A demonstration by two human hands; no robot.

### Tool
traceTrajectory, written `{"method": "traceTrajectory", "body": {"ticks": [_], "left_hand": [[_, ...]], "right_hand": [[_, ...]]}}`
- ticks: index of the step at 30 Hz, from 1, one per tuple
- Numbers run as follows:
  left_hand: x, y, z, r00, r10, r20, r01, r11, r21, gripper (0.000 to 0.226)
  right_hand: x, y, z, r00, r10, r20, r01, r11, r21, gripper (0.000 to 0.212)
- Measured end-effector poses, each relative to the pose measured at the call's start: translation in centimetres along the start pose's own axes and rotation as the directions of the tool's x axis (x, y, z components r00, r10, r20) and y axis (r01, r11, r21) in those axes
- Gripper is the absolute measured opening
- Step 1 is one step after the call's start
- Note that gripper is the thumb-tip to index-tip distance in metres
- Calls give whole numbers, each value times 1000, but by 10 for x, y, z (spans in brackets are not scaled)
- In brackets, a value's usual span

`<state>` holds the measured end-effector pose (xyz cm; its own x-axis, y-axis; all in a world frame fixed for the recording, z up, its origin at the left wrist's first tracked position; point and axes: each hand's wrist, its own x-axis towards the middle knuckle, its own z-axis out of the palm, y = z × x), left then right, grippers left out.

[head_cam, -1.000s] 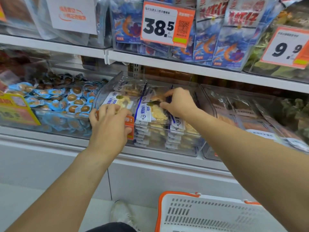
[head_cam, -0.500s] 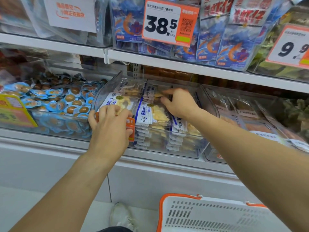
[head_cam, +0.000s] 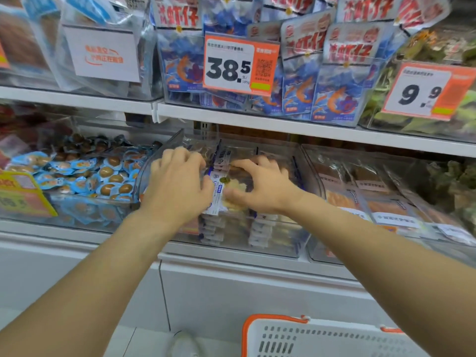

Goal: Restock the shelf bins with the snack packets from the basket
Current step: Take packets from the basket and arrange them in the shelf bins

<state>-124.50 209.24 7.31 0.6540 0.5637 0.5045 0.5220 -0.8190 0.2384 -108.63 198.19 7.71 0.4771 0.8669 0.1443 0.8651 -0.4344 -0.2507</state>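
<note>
Both hands reach into the clear plastic shelf bin (head_cam: 280,249) at the centre of the lower shelf. The left hand (head_cam: 177,186) lies over the left side of the bin, fingers curled down onto the packets beneath it; whether they grasp one cannot be told, since the palm hides them. The right hand (head_cam: 262,186) rests with spread, bent fingers on the top clear snack packet with a white-and-blue label strip and pale yellow contents (head_cam: 226,191), thumb at its near edge and fingertips at its far edge, pinching it loosely. That packet lies on the stacks of like packets filling the bin. The white perforated plastic basket with an orange rim (head_cam: 322,338) stands on the floor below, at the lower right; its contents are out of view. Left of the bin, a second clear bin holds small blue-wrapped brown eggs (head_cam: 103,173). On the upper shelf hang blue shrimp-printed bags (head_cam: 334,99) behind an orange-and-white price tag reading 38.5 (head_cam: 239,65); another tag reads 9.9 (head_cam: 425,91).
</note>
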Motion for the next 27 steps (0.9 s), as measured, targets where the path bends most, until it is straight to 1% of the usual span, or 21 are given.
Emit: {"method": "traceTrajectory", "body": {"ticks": [2,5,7,9,10,11,12,15,18,20,23,25,27], "left_hand": [[27,6,5,989,31,145,-42,997,72,44],[67,13,20,935,48,352,-99,987,129,58],[88,13,31,898,7,439,-90,982,168,62],[91,8,43,839,-67,540,-62,974,217,64],[88,4,49,812,-98,575,-48,971,233,63],[85,1,55,800,-112,590,-41,970,239,62],[82,-2,60,800,-115,588,-36,970,240,62],[80,-6,64,824,-121,554,-26,968,249,61],[79,-7,66,824,-124,553,-27,966,256,62],[83,-9,66,844,-96,528,-49,966,254,63],[93,-11,61,870,-66,489,-56,971,231,66],[94,-13,63,856,-82,510,-29,978,205,69],[93,-16,68,835,-95,542,-22,979,205,71]], "right_hand": [[9,11,-4,997,65,38,-65,998,-13,84],[29,27,0,983,133,128,-130,991,-30,96],[38,32,6,969,144,200,-144,990,-14,104],[43,37,14,955,152,254,-153,988,-16,113],[44,38,17,952,155,265,-152,988,-32,114],[45,38,18,950,155,270,-146,988,-52,112],[44,38,18,949,152,277,-138,988,-72,108],[38,33,17,940,176,292,-154,983,-98,93],[35,31,11,938,180,296,-157,983,-100,87],[37,33,6,946,167,279,-146,985,-93,88],[46,41,3,963,125,240,-114,992,-60,97],[53,46,5,971,115,210,-109,993,-38,106],[59,48,5,966,129,226,-121,992,-46,108]]}}
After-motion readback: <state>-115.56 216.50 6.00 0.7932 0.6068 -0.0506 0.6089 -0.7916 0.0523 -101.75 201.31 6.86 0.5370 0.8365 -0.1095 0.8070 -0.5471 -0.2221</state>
